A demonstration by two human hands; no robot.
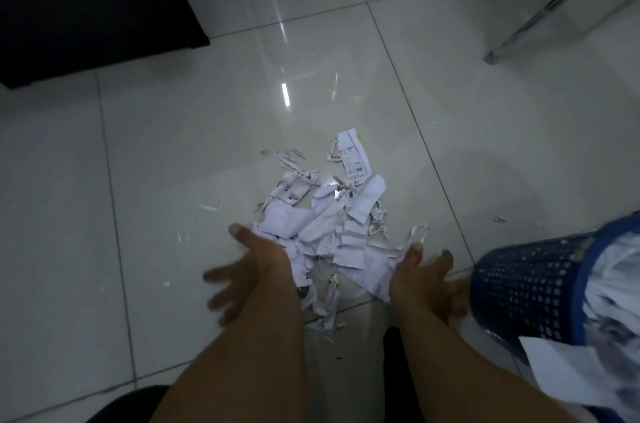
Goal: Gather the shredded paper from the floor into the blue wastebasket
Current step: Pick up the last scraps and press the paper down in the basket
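Observation:
A heap of shredded white paper point(329, 225) lies on the glossy tiled floor in the middle of the view. My left hand point(251, 265) is spread open at the heap's near left edge, fingers pointing left, thumb toward the paper. My right hand point(427, 279) is spread open at the heap's near right edge, its fingers reaching toward the basket. Both hands are blurred. The blue wastebasket point(533, 287), with a perforated wall, stands at the right edge and holds white paper; its rim reaches out of the frame.
A dark cabinet point(86, 3) fills the upper left. A chrome chair leg point(554, 3) slants across the upper right. Stray scraps lie on the floor, such as a paper strip point(210, 207) left of the heap. A white sheet point(554, 374) sticks out beside the basket.

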